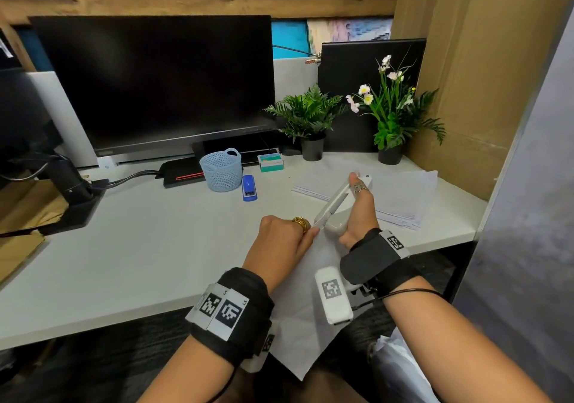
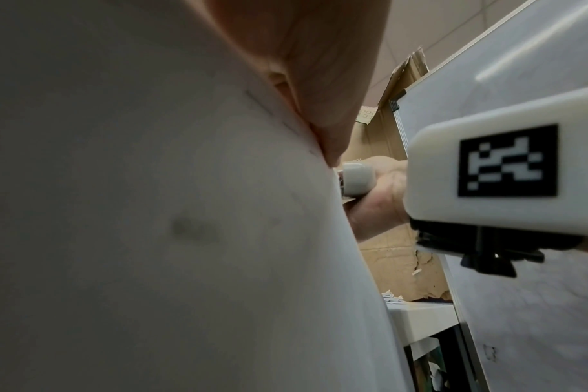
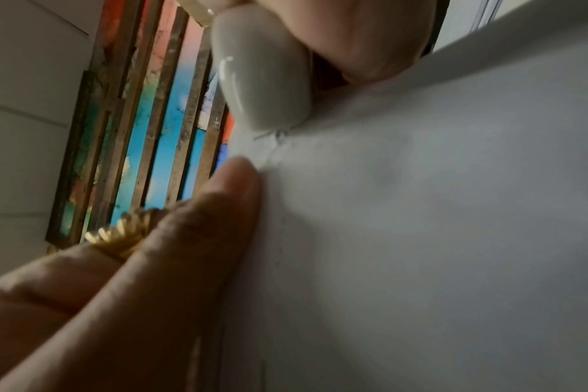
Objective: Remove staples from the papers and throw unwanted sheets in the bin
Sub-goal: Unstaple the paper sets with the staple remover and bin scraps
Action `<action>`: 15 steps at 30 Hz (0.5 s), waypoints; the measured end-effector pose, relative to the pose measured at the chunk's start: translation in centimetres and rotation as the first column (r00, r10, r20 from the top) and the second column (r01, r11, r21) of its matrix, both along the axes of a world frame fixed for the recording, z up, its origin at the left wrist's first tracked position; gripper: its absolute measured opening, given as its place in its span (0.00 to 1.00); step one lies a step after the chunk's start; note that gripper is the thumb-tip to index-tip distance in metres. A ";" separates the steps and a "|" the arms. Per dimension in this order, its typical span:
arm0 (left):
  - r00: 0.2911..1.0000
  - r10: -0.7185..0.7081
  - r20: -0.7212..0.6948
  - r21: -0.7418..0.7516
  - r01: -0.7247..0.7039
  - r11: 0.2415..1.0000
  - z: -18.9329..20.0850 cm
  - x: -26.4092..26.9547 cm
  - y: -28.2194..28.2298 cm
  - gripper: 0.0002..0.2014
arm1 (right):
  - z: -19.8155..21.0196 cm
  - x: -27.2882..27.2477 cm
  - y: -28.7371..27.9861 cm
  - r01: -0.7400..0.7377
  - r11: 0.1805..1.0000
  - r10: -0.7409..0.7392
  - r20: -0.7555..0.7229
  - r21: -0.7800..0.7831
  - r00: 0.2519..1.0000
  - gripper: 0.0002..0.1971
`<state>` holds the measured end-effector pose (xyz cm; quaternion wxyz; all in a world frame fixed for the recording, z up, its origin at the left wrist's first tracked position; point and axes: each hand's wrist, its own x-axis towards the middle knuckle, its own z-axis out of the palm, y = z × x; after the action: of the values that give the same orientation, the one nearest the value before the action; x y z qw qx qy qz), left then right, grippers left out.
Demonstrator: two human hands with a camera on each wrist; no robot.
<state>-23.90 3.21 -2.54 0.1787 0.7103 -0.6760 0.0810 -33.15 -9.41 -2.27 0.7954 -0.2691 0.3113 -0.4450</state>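
- stapled sheets (image 1: 313,281): thin white paper, judged light and limp; it hangs from the near edge of the desk (image 1: 130,256) toward the person's lap and will buckle or tear if pulled hard at the staple.
- best hold, by judgement: at the corner, close beside the staple, so the paper stays taut there.
- left hand (image 1: 284,241): fingers curled, pinching the sheets at their top corner; a gold ring shows on one finger. the thumb lies flat on the paper just beside the staple (image 3: 272,135) in the right wrist view.
- right hand (image 1: 357,213): clenched round a white staple remover (image 1: 337,207), thumb along its upper side.
- tool nose touches the sheet corner at the staple; one staple leg appears lifted, though the picture is blurred.
- the two hands meet at that corner, just right of desk centre, at the near edge.
- further loose papers (image 1: 388,194) lie flat on the desk, far right of the hands.
- a blue stapler (image 1: 249,188) and pale blue basket (image 1: 221,169) stand well apart, far left of the hands.
- no bin is clearly identifiable.
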 end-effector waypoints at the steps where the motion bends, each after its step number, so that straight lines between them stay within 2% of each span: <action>1: 1.000 0.000 0.007 0.005 0.000 1.000 -0.1 0.0 0.0 0.21 | 0.0 0.0 0.1 0.001 1.000 -0.001 -0.014 -0.010 1.000 0.13; 5: 1.000 -0.011 0.014 0.021 0.011 1.000 -0.5 0.3 0.0 0.20 | -0.7 0.7 -0.4 -0.038 0.997 0.029 -0.142 -0.068 0.989 0.24; 8: 0.998 0.020 -0.064 0.037 -0.018 0.999 -1.0 1.0 -0.3 0.18 | -0.4 1.1 -1.6 -0.143 0.985 0.118 -0.228 -0.095 0.966 0.34; 9: 0.996 0.030 -0.086 0.035 -0.028 0.999 -1.1 1.4 -0.4 0.17 | -0.2 1.1 -2.2 -0.199 0.974 0.165 -0.257 -0.110 0.952 0.33; 11: 0.992 0.051 -0.113 0.040 -0.047 0.998 -1.3 1.9 -0.4 0.16 | 0.3 0.9 -3.2 -0.281 0.953 0.212 -0.409 -0.115 0.888 0.29; 12: 0.991 0.060 -0.116 0.044 -0.055 0.997 -1.4 2.1 -0.3 0.16 | 0.2 0.8 -3.8 -0.321 0.939 0.201 -0.562 -0.122 0.803 0.31; 13: 0.991 0.065 -0.116 0.048 -0.059 0.997 -1.4 2.3 -0.2 0.16 | 0.1 0.7 -4.3 -0.366 0.918 0.143 -0.731 -0.154 0.667 0.35; 15: 0.991 0.067 -0.118 0.050 -0.061 0.997 -1.5 2.6 -0.2 0.16 | -0.2 0.7 -4.6 -0.524 0.818 -0.067 -0.944 -0.237 0.323 0.32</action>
<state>-21.29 3.03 -4.07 0.1998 0.7392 -0.6425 0.0282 -32.47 -14.05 -2.45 0.4324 -0.7125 0.5304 -0.1550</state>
